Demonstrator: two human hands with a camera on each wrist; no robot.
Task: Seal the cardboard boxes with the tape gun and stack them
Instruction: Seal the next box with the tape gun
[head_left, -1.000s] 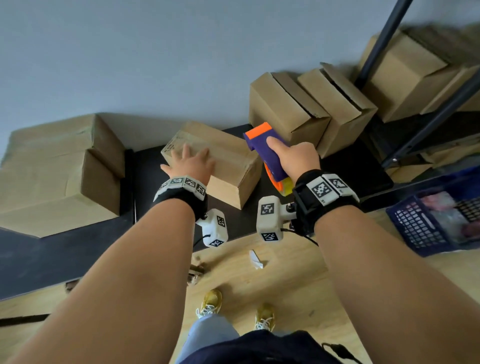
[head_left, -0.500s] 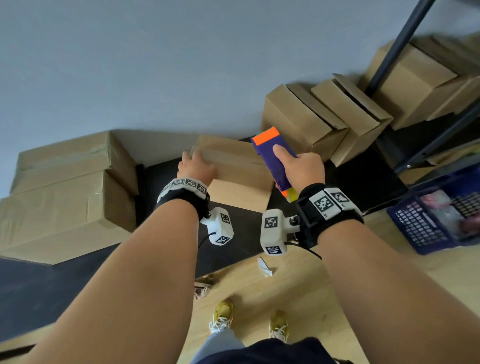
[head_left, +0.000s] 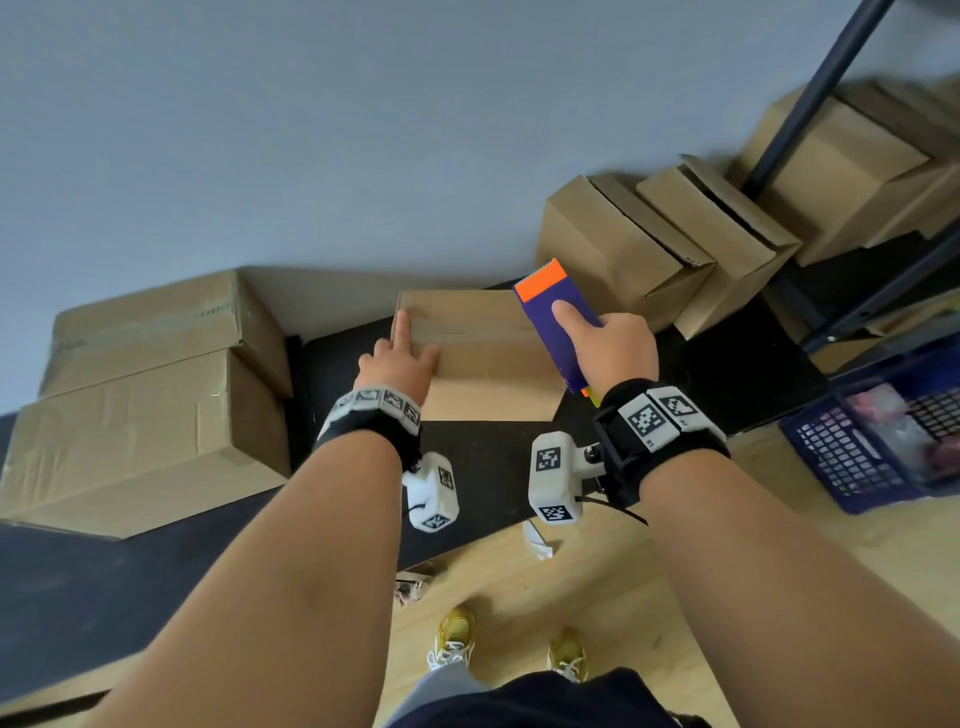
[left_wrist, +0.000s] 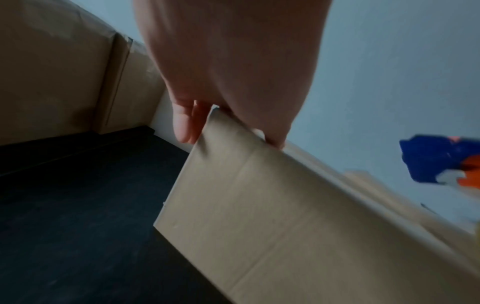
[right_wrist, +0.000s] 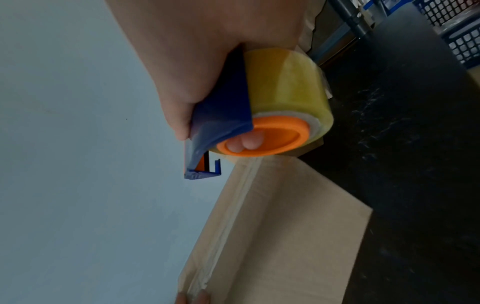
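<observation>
A closed cardboard box (head_left: 488, 358) lies on the black table (head_left: 488, 467), with a clear tape strip (right_wrist: 231, 222) along its top seam. My left hand (head_left: 400, 358) holds the box's left end; its fingers (left_wrist: 185, 123) hang over the corner of the box (left_wrist: 285, 226). My right hand (head_left: 613, 348) grips the purple-and-orange tape gun (head_left: 553, 306) above the box's right end. In the right wrist view the gun's yellow tape roll (right_wrist: 283, 88) hovers just over the box (right_wrist: 280, 236), and fingertips show inside the orange hub.
Two taped boxes (head_left: 150, 410) are stacked at the left. Open-flapped boxes (head_left: 613, 249) and more boxes stand at the back right by a dark rack post (head_left: 800, 104). A blue basket (head_left: 883, 447) sits on the wooden floor at the right.
The box has turned from a diagonal to square in front of me. My left hand has slid from its top to its left end. The tape gun has stayed over the right end.
</observation>
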